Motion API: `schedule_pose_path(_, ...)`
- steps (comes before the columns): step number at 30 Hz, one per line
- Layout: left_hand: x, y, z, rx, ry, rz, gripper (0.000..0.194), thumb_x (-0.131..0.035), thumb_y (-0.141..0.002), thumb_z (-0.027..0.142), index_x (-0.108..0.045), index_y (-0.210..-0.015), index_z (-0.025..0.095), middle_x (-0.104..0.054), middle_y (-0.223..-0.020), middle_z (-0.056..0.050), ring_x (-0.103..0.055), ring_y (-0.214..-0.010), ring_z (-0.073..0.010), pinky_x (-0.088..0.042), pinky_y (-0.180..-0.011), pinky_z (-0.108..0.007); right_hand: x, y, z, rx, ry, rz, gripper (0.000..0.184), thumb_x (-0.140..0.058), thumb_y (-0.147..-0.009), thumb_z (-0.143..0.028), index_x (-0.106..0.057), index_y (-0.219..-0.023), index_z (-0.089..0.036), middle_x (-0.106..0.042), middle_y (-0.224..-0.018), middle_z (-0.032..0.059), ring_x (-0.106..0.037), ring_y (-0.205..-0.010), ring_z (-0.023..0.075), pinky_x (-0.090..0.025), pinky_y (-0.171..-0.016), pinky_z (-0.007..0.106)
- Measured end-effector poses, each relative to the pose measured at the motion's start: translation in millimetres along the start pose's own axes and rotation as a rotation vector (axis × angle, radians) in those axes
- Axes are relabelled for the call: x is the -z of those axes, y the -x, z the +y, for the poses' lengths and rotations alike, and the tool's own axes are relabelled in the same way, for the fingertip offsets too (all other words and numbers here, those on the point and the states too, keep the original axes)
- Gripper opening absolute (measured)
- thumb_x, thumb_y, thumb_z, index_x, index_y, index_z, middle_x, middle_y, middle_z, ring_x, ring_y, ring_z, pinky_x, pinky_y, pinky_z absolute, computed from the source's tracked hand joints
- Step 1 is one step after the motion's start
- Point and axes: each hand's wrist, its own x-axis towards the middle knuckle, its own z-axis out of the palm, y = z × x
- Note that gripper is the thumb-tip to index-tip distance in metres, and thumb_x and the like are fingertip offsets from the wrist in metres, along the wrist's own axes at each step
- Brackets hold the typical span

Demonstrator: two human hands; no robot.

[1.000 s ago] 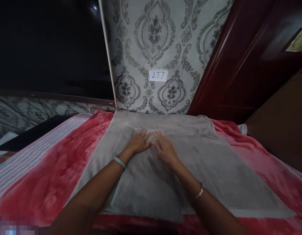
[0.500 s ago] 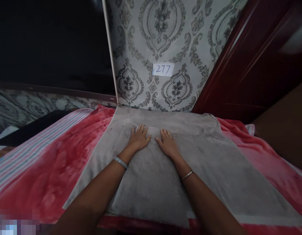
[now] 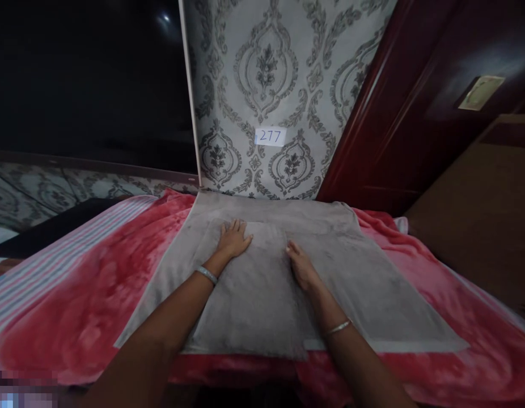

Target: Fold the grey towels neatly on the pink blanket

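Observation:
A grey, plush-looking cloth (image 3: pixel 356 294) is spread out before me, with a narrower layer (image 3: pixel 254 306) folded over its middle. On the upper left of that layer rests my left hand (image 3: pixel 234 240), palm down and fingers spread. My right hand (image 3: pixel 303 266) is turned on its side at the layer's right edge. Its fingers are bent together against the thumb, closed at the cloth's edge; the exact grip is partly hidden.
Under the grey cloth is a red blanket (image 3: pixel 88 306), with a striped sheet (image 3: pixel 71 243) at the left. Patterned wallpaper (image 3: pixel 266 68) with a paper marked 277 (image 3: pixel 270 136) rises behind. A large dark screen (image 3: pixel 88 85) stands left, dark red panelling (image 3: pixel 415 107) right.
My right hand has gone from lying flat on the folded layer to turned sideways and closed at its right edge. My left hand stays flat. The view has shifted slightly right.

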Motion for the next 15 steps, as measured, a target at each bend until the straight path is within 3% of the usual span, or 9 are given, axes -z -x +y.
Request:
schedule_pose_path(5, 9.6, 6.9, 2.8, -0.019, -0.018, 0.044, 0.062, -0.033, -0.1, 0.046, -0.039, -0.154, 0.014, -0.029, -0.164, -0.019, -0.022, -0.154, -0.0328, -0.019, -0.121, -0.059, 2.9, 64.3, 1.1, -0.032, -0.266, -0.15, 0.059, -0.072, -0.074, -0.057, -0.068, -0.125, -0.026, -0.068, -0.132, 0.0065, -0.052, -0.134, 0.0277, -0.036, -0.118, 0.049)
schedule_pose_path(7, 19.2, 15.2, 8.0, -0.095, -0.043, 0.123, 0.053, -0.039, -0.099, 0.039, -0.051, -0.145, 0.015, -0.032, -0.163, -0.019, -0.024, -0.152, -0.0342, -0.019, -0.121, -0.058, 2.0, 75.9, -1.0, -0.011, -0.275, -0.144, 0.055, -0.07, -0.074, -0.06, -0.071, -0.116, -0.026, -0.07, -0.126, 0.0074, -0.054, -0.132, 0.0282, -0.037, -0.117, 0.049)
schedule_pose_path(10, 35.7, 34.0, 26.0, -0.209, -0.037, 0.164, 0.036, -0.044, -0.096, 0.027, -0.067, -0.12, 0.015, -0.052, -0.147, -0.02, -0.042, -0.142, -0.0324, -0.03, -0.118, -0.049, 3.5, 77.7, -3.7, 0.006, -0.282, -0.136, 0.054, -0.067, -0.071, -0.067, -0.073, -0.105, -0.026, -0.073, -0.12, 0.0086, -0.058, -0.127, 0.0296, -0.04, -0.115, 0.048)
schedule_pose_path(13, 48.8, 53.1, 53.9, -0.119, 0.096, 0.065, 0.036, -0.045, -0.097, 0.037, -0.068, -0.116, 0.016, -0.068, -0.121, -0.017, -0.063, -0.117, -0.0282, -0.046, -0.102, -0.039, 6.3, 75.4, -7.0, -0.01, -0.28, -0.181, 0.057, -0.059, -0.073, -0.074, -0.073, -0.101, -0.026, -0.075, -0.11, 0.0098, -0.061, -0.123, 0.0306, -0.045, -0.11, 0.049)
schedule_pose_path(15, 55.8, 61.2, 73.0, -0.045, 0.161, -0.044, 0.049, -0.046, -0.096, 0.052, -0.068, -0.117, 0.014, -0.073, -0.112, -0.017, -0.068, -0.108, -0.0282, -0.05, -0.091, -0.035, 7.2, 77.3, -10.2, -0.005, -0.283, -0.214, 0.059, -0.054, -0.076, -0.074, -0.073, -0.103, -0.025, -0.075, -0.107, 0.0104, -0.062, -0.121, 0.031, -0.047, -0.108, 0.049)
